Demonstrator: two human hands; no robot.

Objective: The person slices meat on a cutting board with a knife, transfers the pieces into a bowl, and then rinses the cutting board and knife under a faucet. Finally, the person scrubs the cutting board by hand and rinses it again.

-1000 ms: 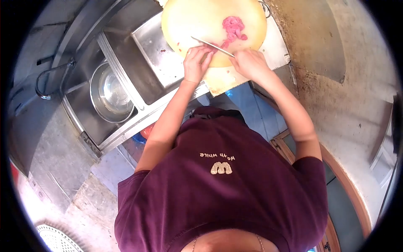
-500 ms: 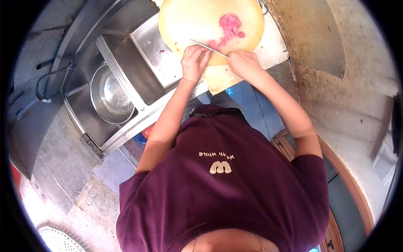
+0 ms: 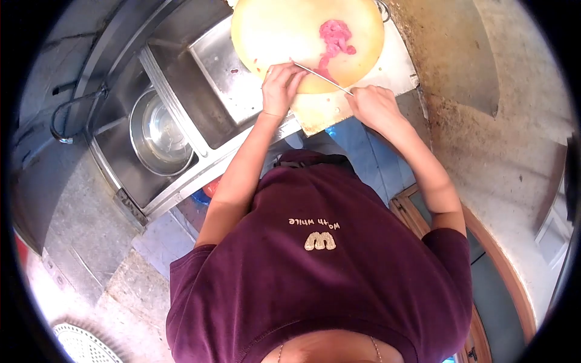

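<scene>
A round yellowish cutting board (image 3: 266,36) lies near the top of the view. On it sits a pile of pink raw meat (image 3: 336,37), with a thin strip trailing toward the knife (image 3: 322,77). My right hand (image 3: 376,106) is closed around the knife's handle, just off the board's near right edge. The blade slants up and left across the board, its tip close to my left fingers. My left hand (image 3: 281,89) rests at the board's near left edge, fingers bent and pressed together. Whatever lies under those fingertips is hidden.
The board rests on a pale, stained slab (image 3: 315,118) with a corner toward me. To the left is a steel sink (image 3: 181,85) with a metal bowl (image 3: 138,136) in one basin. A curved tap (image 3: 60,136) stands further left. A stained wall (image 3: 478,139) rises at right.
My right hand has moved right and slightly down, drawing the knife back. The blade tip now lies further right. My left hand stays nearly in place.
</scene>
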